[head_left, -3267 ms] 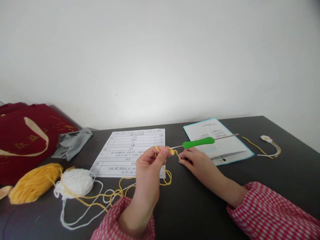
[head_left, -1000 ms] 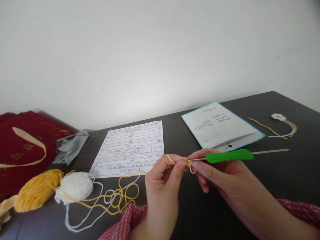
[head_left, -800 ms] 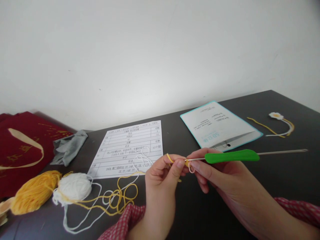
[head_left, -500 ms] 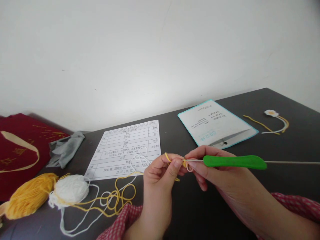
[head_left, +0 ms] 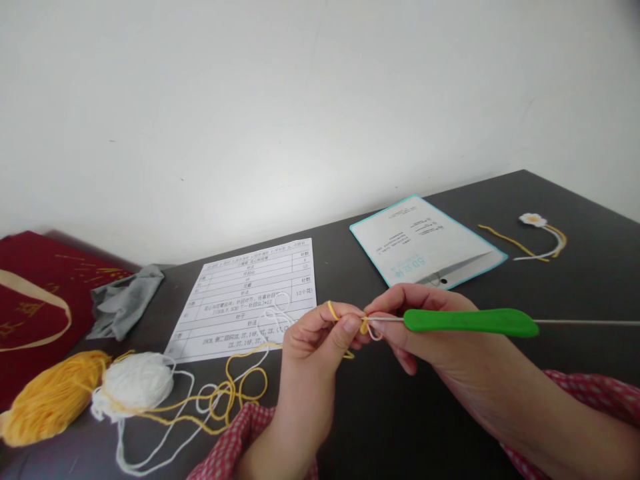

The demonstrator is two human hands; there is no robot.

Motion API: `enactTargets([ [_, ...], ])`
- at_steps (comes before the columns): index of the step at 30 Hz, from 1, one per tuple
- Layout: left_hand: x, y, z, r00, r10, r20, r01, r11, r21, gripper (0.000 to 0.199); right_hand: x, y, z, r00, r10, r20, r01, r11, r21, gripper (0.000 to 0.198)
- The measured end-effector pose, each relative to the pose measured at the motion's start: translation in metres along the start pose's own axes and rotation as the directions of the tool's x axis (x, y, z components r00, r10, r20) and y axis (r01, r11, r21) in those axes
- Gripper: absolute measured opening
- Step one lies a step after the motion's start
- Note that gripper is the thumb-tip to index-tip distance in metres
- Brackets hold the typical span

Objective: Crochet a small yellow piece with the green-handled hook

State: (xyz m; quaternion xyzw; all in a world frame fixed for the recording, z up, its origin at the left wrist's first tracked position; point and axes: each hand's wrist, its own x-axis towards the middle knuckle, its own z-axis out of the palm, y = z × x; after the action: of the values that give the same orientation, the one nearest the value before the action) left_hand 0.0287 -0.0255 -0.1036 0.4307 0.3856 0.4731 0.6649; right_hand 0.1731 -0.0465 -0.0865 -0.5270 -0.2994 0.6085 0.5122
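Observation:
My right hand (head_left: 425, 333) grips a crochet hook (head_left: 470, 321) with a green handle, its metal shaft lying level and its tip pointing left. My left hand (head_left: 320, 340) pinches a small yellow crochet piece (head_left: 364, 327) at the hook's tip, with yellow yarn looped over a finger. From the left hand the yellow strand (head_left: 240, 393) trails down to loops on the dark table (head_left: 400, 427). A yellow yarn ball (head_left: 47, 400) and a white yarn ball (head_left: 135, 383) lie at the left.
A printed sheet (head_left: 250, 297) lies behind my hands. A teal-edged envelope (head_left: 425, 243) sits to the right of it. A small finished white and yellow flower (head_left: 533, 220) with loose strands lies far right. A grey cloth (head_left: 123, 307) and a dark red bag (head_left: 30, 300) are at the left.
Both hands have come closer together over the table's front. The hook's tip now sits in the yellow piece, and the handle has slid slightly right. The view has shifted a little.

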Motion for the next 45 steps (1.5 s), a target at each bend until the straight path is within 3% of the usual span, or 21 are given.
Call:
enactTargets([
  [11, 0.001, 0.009, 0.000, 0.997, -0.071, 0.023, 0.070, 0.997, 0.009, 0.010, -0.002, -0.003, 0.003, 0.998, -0.035, -0.061, 0.032, 0.998, -0.055, 0.007],
  [14, 0.000, 0.013, 0.002, 0.993, -0.110, 0.039, 0.110, 0.994, -0.011, 0.010, -0.005, -0.005, 0.005, 0.987, -0.119, -0.105, 0.104, 0.985, -0.137, 0.003],
  [19, -0.006, 0.017, 0.008, 0.998, -0.044, 0.045, 0.046, 0.998, -0.050, 0.005, -0.015, -0.002, 0.002, 0.926, -0.376, -0.025, 0.360, 0.902, -0.237, 0.009],
  [29, -0.005, 0.019, -0.001, 0.985, 0.093, 0.142, -0.097, 0.995, 0.023, 0.006, -0.015, 0.010, -0.011, 0.803, -0.587, 0.104, 0.591, 0.758, -0.276, 0.011],
  [36, -0.007, 0.020, 0.005, 0.996, 0.022, 0.086, -0.013, 0.995, -0.101, 0.006, -0.017, 0.007, -0.007, 0.858, -0.506, 0.088, 0.513, 0.846, -0.143, 0.009],
  [41, -0.005, 0.017, 0.007, 0.994, -0.084, 0.076, 0.098, 0.975, -0.198, 0.008, -0.013, 0.004, -0.006, 0.949, -0.311, 0.041, 0.313, 0.927, -0.206, 0.011],
  [45, -0.005, 0.014, 0.005, 0.990, -0.120, 0.076, 0.133, 0.971, -0.198, 0.010, -0.010, 0.006, -0.009, 0.976, -0.204, 0.073, 0.215, 0.953, -0.213, 0.010],
])
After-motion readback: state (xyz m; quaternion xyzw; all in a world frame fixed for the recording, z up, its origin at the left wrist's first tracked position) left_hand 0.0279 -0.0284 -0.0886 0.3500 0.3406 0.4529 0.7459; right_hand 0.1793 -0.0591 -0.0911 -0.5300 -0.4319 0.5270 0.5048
